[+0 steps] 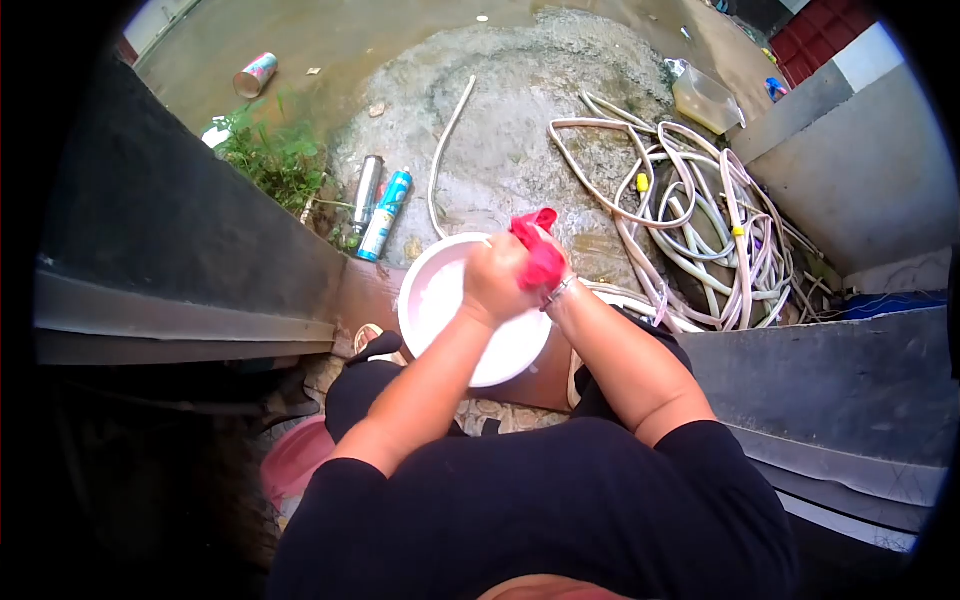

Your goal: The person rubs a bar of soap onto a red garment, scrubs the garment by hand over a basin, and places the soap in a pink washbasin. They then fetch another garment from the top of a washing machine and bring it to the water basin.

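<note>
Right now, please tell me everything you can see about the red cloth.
The red cloth is bright pinkish red and looks soft and thin. It is bunched into a small, creased bundle, squeezed between the right hand and the left hand, with a loose fold sticking up at the top. It is held above the white basin, toward its far right side. Its full shape is hidden, and I cannot tell whether it is wet.

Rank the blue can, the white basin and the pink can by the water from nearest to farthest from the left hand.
1. White basin: just below the left hand.
2. Blue can: forward, left.
3. Pink can: much farther forward, left.
</note>
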Demonstrator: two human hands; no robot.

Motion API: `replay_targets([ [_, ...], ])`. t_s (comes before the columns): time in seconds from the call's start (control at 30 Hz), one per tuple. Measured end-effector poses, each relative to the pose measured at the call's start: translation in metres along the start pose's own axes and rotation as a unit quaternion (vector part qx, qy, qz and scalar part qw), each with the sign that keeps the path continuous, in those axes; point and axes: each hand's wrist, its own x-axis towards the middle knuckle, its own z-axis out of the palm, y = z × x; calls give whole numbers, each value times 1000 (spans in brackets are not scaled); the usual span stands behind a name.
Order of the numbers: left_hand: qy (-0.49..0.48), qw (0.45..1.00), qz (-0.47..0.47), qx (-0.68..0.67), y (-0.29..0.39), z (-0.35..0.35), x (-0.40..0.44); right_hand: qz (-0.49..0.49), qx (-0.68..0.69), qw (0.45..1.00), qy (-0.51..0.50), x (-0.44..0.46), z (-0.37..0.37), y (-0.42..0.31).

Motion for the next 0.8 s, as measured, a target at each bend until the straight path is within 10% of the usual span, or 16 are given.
replay_targets([
  [0.13, 63, 970, -235, 18, -36, -4, 1, -36, -86, 995, 38, -21, 45, 14],
  [0.3, 101, 983, -153, -10, -29, 8, 0, -90, -103, 985, 104, 4, 19, 12],
  [0.43, -33, 999, -15, 11, 12, 4, -10, -99, -193, 951, -218, 6, -16, -2],
  [0.57, 75, 979, -187, 17, -26, 0, 1, -64, -97, 987, 112, -2, 16, 22],
  [0.67, -12, 938, -345, 23, -39, -17, 8, -47, -107, 990, 77, -10, 29, 21],
  [0.8, -18, 949, -304, -86, -71, -14, -1, -67, -111, 989, 79, -2, 19, 14],
])
